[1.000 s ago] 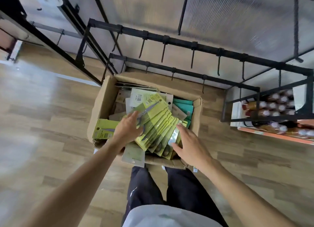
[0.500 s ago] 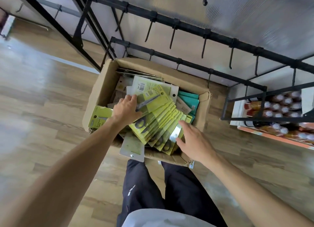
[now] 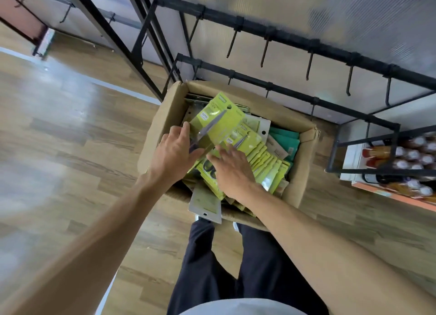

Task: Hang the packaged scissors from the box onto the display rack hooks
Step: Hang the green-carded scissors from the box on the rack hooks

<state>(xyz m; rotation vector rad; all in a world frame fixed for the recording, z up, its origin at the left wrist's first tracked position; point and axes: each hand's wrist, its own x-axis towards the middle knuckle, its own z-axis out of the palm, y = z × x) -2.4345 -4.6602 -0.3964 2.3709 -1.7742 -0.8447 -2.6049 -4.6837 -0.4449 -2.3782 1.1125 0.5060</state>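
We saw the left hand [image 3: 175,153] near the box's left wall, its fingers [image 3: 185,129] curled round the left edge of one packaged scissors [image 3: 218,123], thumb pressed on the card's lower face. That package was a flat yellow-green card, glossy, with grey metal blades showing on its front; it was tilted up above the rest, its top end toward the far left corner of the box [image 3: 304,185].

Just to the right, the right hand [image 3: 233,171] lay flat, fingers straight and spread, on the stack of packages [image 3: 269,163]. Those were the same yellow-green cards, fanned edge over edge across the middle of the box toward its right wall. Teal packets [image 3: 286,139] lay near the far right corner. A pale card with a punched hole [image 3: 205,202] hung over the near edge.

The box was brown corrugated cardboard, open-topped, standing on the wood-grain floor [image 3: 70,137]. Beyond its far edge ran the display rack [image 3: 290,35], black metal bars with thin bare hooks [image 3: 264,55], set before a ribbed translucent panel. At the right a black wire basket held bottles with pale caps [image 3: 412,154].
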